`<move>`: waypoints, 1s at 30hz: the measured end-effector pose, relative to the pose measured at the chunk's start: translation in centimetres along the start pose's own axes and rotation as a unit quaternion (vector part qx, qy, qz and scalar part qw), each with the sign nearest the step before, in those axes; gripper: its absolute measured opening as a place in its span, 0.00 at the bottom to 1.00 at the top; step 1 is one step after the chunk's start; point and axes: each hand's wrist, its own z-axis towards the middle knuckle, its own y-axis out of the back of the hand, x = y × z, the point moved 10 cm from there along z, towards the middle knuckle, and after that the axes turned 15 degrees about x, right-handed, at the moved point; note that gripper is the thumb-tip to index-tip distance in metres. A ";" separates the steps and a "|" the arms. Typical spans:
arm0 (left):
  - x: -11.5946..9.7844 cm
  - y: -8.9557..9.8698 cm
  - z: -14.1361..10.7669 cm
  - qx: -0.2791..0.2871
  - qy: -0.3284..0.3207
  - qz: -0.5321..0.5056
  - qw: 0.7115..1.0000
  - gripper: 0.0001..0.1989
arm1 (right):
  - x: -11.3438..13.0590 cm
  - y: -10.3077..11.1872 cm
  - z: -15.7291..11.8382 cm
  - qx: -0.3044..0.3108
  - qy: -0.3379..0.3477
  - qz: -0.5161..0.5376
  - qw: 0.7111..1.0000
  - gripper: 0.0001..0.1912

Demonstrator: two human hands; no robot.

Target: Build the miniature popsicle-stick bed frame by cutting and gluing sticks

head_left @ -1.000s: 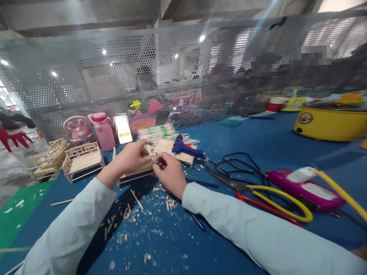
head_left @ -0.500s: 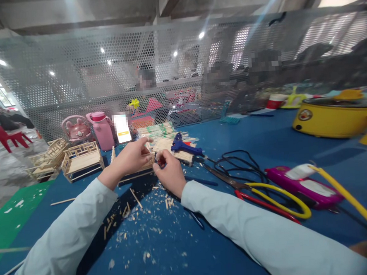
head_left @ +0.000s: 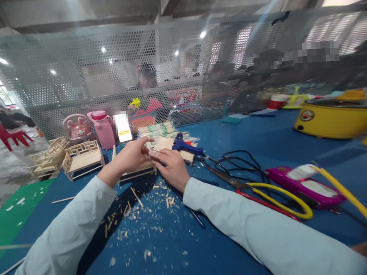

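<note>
A small bench-like model made of thin wooden sticks [head_left: 139, 173] stands on the blue table, partly hidden by both hands. My left hand [head_left: 130, 157] is closed at its upper edge, fingers bent over it. Against those fingertips, my right hand [head_left: 173, 167] pinches at the model's right end; whatever lies between its fingers is too small or hidden to make out. Just beyond the right hand lie a blue glue gun [head_left: 187, 147] and a flat piece of sticks [head_left: 163, 144]. Packs of wooden sticks [head_left: 158, 130] are behind. A finished-looking stick bench [head_left: 83, 159] stands to the left.
Wood scraps [head_left: 114, 220] litter the table. To the right lie scissors with yellow and red handles [head_left: 280, 200], a black cable [head_left: 250, 162], a magenta device [head_left: 304, 188] and a yellow pot [head_left: 334, 120]. A pink bottle [head_left: 104, 132], a phone [head_left: 123, 128] and a perforated screen [head_left: 105, 84] stand behind.
My right hand has shifted slightly up and turned, its fingers now reaching left to meet the left fingertips. My left hand stays nearly in place. The view has moved slightly.
</note>
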 end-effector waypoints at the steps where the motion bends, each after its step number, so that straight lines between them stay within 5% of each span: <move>1: -0.1 0.0 0.0 0.004 -0.001 -0.003 1.000 0.25 | -0.1 0.0 0.0 -0.001 -0.001 0.003 1.000 0.09; 11: -0.9 -0.1 -0.6 0.051 0.002 -0.024 0.998 0.31 | -0.5 -0.2 0.0 0.018 -0.017 0.015 1.000 0.04; 17: -3.2 2.9 -3.6 -0.108 -0.001 0.027 0.994 0.23 | 1.3 1.3 -0.7 0.050 0.020 0.067 0.996 0.07; 19: -3.8 1.9 -5.0 -0.112 0.016 0.006 0.994 0.15 | 2.8 1.9 -1.3 0.068 0.046 0.088 0.993 0.08; 22: -3.9 -2.4 -6.3 -0.006 0.047 -0.073 0.996 0.15 | 4.8 2.3 -2.4 0.097 0.056 0.110 0.988 0.06; 27: -3.7 -6.2 -8.0 0.038 0.058 -0.190 0.979 0.15 | 4.3 2.0 -4.4 0.110 -0.067 0.158 0.979 0.05; 30: -3.5 -6.9 -8.2 0.035 0.080 -0.176 0.981 0.15 | 4.4 1.6 -5.5 0.134 -0.076 0.130 0.979 0.06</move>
